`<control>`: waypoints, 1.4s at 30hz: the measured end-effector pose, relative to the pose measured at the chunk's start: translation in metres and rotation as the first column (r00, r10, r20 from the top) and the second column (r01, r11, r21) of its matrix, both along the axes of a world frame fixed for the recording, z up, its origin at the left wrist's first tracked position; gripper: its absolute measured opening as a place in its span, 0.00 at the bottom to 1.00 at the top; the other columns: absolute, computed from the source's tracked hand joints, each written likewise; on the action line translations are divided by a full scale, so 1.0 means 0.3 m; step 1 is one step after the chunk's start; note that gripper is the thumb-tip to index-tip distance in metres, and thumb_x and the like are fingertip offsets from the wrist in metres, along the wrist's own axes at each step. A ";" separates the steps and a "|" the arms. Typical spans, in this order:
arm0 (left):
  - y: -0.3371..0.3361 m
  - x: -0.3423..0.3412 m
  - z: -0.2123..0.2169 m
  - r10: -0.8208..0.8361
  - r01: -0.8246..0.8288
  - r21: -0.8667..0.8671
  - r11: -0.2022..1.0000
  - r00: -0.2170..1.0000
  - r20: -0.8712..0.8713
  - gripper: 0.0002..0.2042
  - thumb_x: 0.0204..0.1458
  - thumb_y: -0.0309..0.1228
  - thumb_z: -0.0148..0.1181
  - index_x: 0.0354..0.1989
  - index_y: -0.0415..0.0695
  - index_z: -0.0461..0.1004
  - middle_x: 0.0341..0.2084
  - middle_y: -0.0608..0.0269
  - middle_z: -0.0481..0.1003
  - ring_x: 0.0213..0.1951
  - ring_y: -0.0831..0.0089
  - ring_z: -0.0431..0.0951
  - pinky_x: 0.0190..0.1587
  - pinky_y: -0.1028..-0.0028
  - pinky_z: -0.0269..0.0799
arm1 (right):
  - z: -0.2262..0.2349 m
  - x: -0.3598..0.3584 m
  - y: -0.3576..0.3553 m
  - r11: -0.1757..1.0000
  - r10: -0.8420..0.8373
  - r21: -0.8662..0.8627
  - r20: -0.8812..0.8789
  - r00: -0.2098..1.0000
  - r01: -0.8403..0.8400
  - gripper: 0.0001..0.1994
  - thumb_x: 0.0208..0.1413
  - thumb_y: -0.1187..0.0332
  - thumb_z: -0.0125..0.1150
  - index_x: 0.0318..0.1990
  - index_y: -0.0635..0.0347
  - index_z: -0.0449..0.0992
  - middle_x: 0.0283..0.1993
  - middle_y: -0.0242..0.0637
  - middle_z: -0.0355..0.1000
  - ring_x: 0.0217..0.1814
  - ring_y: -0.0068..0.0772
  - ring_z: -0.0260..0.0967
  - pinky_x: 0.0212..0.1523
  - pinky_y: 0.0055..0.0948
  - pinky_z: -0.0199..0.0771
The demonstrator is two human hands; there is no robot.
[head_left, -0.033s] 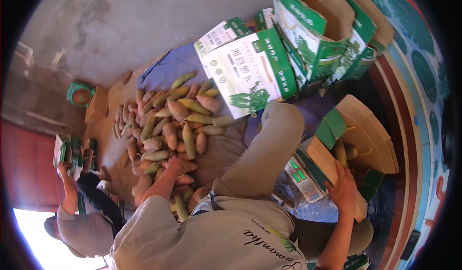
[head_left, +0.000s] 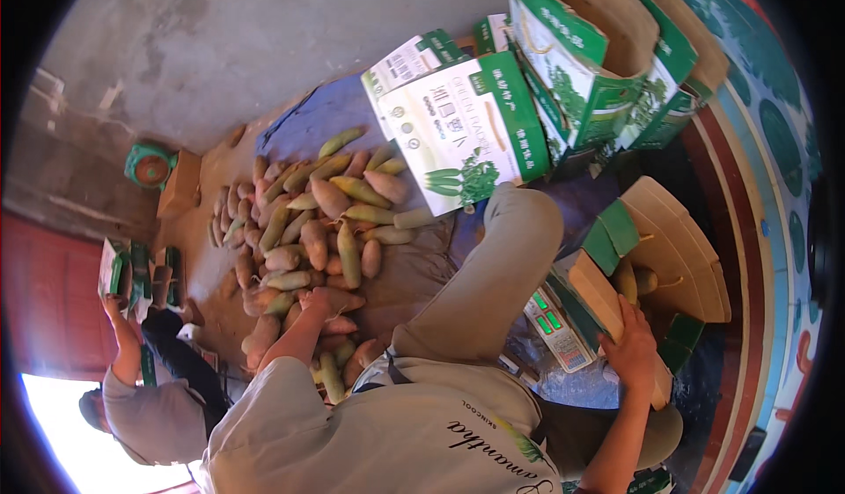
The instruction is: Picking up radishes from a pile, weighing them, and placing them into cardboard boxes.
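My left hand [head_left: 312, 300] reaches into a pile of green and reddish-brown radishes [head_left: 349, 254]. Its fingers close on the end of a reddish radish [head_left: 341, 301], partly hidden by the hand. On my right, an open carton [head_left: 676, 261] stands tilted on a scale [head_left: 561, 335] with a lit green display. My right hand [head_left: 632, 346] grips the carton's near cardboard edge, its fingers over the rim and its thumb on the outer side. A few green radishes [head_left: 627, 281] lie inside the carton; the rest of its inside is hidden.
Flat and open green-and-white cartons [head_left: 471, 133] stand at the back, beyond my bent knee [head_left: 528, 212]. A blue sheet [head_left: 317, 120] lies under the pile. At far left a co-worker [head_left: 154, 406] holds a carton [head_left: 114, 267]. A painted wall [head_left: 775, 142] bounds the right.
The whole view shifts very slightly. Both hands stay in the same places, on the radish and on the carton's edge.
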State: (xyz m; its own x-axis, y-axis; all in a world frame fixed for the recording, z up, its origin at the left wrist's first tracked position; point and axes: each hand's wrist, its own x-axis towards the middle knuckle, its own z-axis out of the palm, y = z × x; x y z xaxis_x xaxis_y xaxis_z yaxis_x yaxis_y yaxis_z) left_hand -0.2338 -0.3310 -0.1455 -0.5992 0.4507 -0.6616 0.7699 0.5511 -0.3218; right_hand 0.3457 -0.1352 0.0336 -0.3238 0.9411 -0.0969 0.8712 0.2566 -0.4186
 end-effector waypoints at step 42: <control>0.407 0.054 0.058 0.156 -0.796 0.525 0.301 0.584 0.796 0.19 0.58 0.44 0.40 0.32 0.45 0.75 0.38 0.65 0.74 0.33 0.72 0.70 0.38 0.67 0.67 | -0.049 0.027 -0.015 0.999 -0.023 0.047 0.056 0.998 0.021 0.42 0.34 0.59 0.71 0.60 0.54 0.59 0.50 0.48 0.65 0.52 0.50 0.63 0.54 0.41 0.61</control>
State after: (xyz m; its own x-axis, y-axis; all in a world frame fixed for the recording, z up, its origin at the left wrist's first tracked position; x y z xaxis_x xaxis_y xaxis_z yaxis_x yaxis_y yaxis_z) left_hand -0.2177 -0.2088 -0.1280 -0.6043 0.6649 -0.4390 0.0621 0.5886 0.8060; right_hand 0.3539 -0.1396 0.0188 -0.2981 0.9519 -0.0708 0.8986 0.2549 -0.3572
